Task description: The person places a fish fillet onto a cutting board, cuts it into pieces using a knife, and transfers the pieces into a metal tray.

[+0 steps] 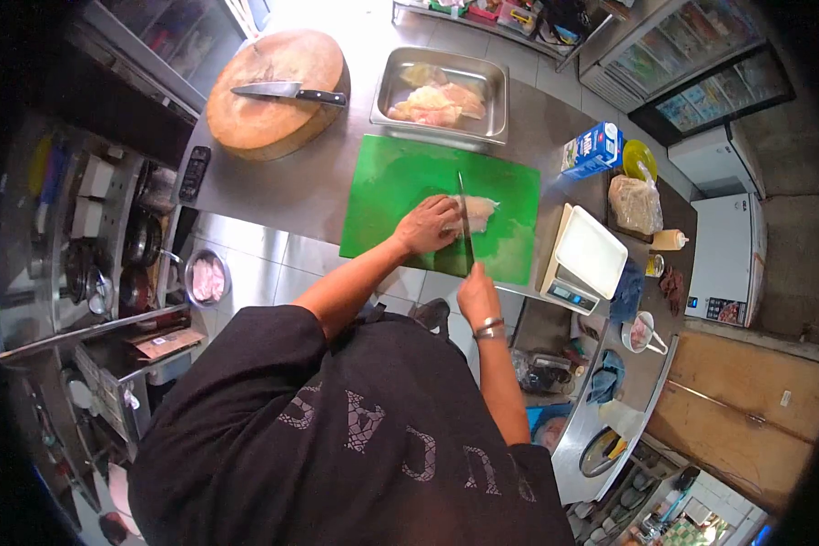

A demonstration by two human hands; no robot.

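Note:
A pale piece of raw chicken (482, 210) lies on the green cutting board (387, 177). My left hand (430, 224) presses on its left part with curled fingers, holding it against the board and hiding some of it. In my right hand (477, 293) is a kitchen knife (465, 217), gripped by its handle. The blade points away from me and crosses the chicken just right of my left fingertips. Beyond the board stands a steel tray (503, 100) with several pieces of raw chicken (439, 102) in it.
A round wooden chopping block (246, 68) carries another knife (287, 91) at the back left. Right of the board are a digital scale (588, 257), a milk carton (593, 151) and a plastic bag (636, 203). A black remote (194, 173) lies near the table's left edge.

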